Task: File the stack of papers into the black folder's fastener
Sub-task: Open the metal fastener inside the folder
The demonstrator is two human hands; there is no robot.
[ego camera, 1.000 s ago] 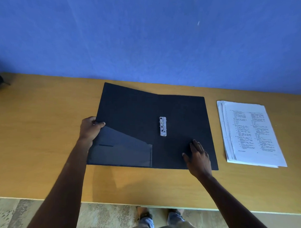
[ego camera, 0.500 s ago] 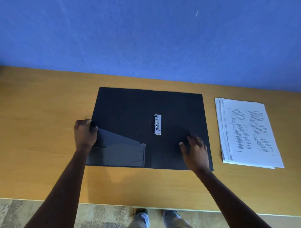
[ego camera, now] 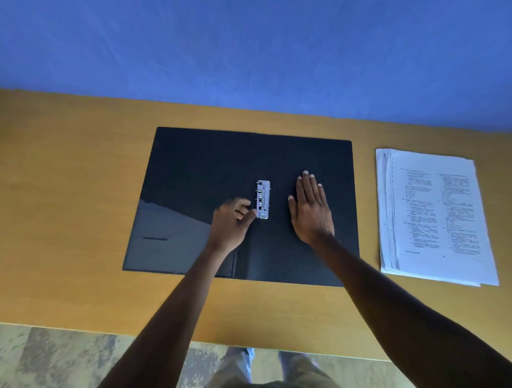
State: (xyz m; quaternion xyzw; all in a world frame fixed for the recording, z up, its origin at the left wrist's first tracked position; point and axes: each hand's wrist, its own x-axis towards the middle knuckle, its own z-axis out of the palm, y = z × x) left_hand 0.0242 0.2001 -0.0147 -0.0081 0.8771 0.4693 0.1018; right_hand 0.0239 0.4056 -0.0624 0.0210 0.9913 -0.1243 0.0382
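Observation:
The black folder (ego camera: 207,166) lies open and flat on the wooden table, with a slanted pocket on its left inner cover. A silver metal fastener (ego camera: 263,198) sits at its middle fold. My left hand (ego camera: 231,223) is just left of the fastener, fingers curled, with the thumb tip touching the fastener's lower left corner. My right hand (ego camera: 310,209) rests flat, fingers together, on the folder's right half beside the fastener. The stack of printed white papers (ego camera: 432,213) lies on the table to the right of the folder, untouched.
The wooden table (ego camera: 60,200) runs against a blue wall at the back. Its front edge is close to me, with patterned floor and my legs and feet below it.
My left hand left the folder's left edge and moved right to the fastener. My right hand slid up from the lower right corner to beside the fastener. The folder's left cover settled flat.

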